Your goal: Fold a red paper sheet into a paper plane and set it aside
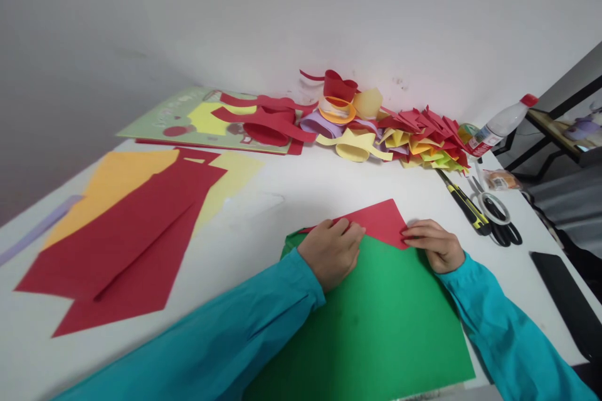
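Observation:
A small red paper piece [380,220] lies on the far edge of a large green sheet [376,319] on the white table [273,200]. My left hand [332,250] rests on the red piece's left edge, fingers curled and pressed down on it. At the red piece's right corner, my right hand [435,243] pinches and presses with its fingertips. Both arms wear teal sleeves.
Red and yellow sheets [126,232] lie at the left. A heap of folded and curled coloured paper [376,125] sits at the wall, beside a green pad [188,116]. Utility knife [463,200], scissors [498,219], tape roll, bottle [501,125] and a black phone [569,301] are at the right.

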The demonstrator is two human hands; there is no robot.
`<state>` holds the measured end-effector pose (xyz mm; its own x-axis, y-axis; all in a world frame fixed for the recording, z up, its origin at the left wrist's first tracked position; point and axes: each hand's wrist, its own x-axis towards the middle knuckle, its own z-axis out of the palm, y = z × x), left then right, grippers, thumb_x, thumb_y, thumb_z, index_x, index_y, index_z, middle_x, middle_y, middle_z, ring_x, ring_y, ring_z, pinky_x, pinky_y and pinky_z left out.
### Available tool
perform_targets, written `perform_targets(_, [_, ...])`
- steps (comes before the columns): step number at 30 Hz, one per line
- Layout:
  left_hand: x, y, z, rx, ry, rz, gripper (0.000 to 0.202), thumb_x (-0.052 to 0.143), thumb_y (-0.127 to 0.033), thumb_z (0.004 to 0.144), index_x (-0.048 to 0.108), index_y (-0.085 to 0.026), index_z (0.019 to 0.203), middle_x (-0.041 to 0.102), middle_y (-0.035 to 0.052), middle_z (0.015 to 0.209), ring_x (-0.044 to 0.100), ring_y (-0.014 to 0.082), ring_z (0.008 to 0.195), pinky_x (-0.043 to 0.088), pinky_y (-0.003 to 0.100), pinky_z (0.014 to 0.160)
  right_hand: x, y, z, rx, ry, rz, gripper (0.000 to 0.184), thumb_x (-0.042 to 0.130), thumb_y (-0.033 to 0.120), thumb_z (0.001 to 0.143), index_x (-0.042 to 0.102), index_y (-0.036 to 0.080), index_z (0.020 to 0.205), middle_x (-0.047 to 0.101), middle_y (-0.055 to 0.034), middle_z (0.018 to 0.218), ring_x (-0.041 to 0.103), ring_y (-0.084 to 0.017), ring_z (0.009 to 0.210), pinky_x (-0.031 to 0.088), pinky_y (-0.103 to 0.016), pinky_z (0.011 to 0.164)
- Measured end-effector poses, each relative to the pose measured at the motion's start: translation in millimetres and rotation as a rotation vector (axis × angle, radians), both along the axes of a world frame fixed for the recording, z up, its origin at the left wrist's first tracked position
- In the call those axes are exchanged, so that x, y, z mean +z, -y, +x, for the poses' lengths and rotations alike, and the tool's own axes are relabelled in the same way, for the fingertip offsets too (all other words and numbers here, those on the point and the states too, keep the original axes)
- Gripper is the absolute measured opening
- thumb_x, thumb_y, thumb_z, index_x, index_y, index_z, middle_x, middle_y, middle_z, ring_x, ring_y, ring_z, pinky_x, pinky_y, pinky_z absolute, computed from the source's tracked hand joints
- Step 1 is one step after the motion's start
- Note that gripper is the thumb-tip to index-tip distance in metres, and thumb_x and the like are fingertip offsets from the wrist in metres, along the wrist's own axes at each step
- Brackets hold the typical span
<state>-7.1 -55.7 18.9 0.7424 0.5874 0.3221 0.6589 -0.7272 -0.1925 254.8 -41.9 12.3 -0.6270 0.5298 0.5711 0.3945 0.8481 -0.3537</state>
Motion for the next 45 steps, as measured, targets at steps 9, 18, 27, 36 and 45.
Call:
perform_targets(9, [-1.5,0.4,-0.2,0.002,-0.005,-0.001,0.031,0.039,-0.023,0.087,0.056,-0.010,0.109,0.059,0.0104,0.093,0.050,0.0208,0.078,0.036,0.034,0.060,-9.0,-0.2,-0.9,0.001,0.102,0.104,0.032,0.034,0.021,0.088,0.065,0.022,0.082,0.066,-0.0074,0.095,0.058,-0.017,0.096,0.049,-0.037,0.076])
perform_targets(18, [4.4,0.8,3.5,0.007,0.003,-0.080,0.024,0.043,-0.019,0.084,0.059,-0.010,0.099,0.058,0.0107,0.091,0.050,0.0212,0.078,0.037,0.036,0.062,3.6,10.0,-22.8,-0.103,0.188,0.152,0.025,0.040,0.010,0.080,0.062,0.020,0.084,0.067,-0.0057,0.096,0.056,-0.019,0.096,0.044,-0.041,0.081])
perform_targets(27, [-8.0,0.1,2.2,0.019,0.116,0.023,0.031,0.042,-0.020,0.083,0.058,-0.007,0.106,0.055,0.0173,0.114,0.048,0.0278,0.106,0.039,0.040,0.082,12.2,-5.0,-80.4,-0.252,0.562,0.082,0.040,0.037,0.025,0.089,0.047,0.009,0.124,0.051,-0.0104,0.126,0.045,-0.024,0.113,0.039,-0.039,0.091])
perform_targets(36, [-7.5,-9.5,-4.5,0.058,0.192,-0.106,0.025,0.044,-0.024,0.082,0.062,-0.020,0.097,0.059,0.0102,0.110,0.050,0.0260,0.097,0.041,0.040,0.075,13.7,-5.5,-82.6,-0.359,0.595,0.114,0.035,0.038,0.031,0.090,0.052,0.015,0.118,0.056,-0.0081,0.122,0.049,-0.023,0.107,0.028,-0.045,0.095])
perform_targets(45, [-12.4,-11.7,-4.6,0.063,0.164,-0.123,0.028,0.047,-0.027,0.079,0.058,-0.022,0.105,0.055,0.0096,0.116,0.047,0.0252,0.097,0.037,0.039,0.077,11.5,-24.9,-47.4,-0.582,0.604,0.056,0.032,0.036,0.032,0.091,0.056,0.017,0.110,0.061,-0.0071,0.112,0.052,-0.023,0.101,0.024,-0.046,0.095])
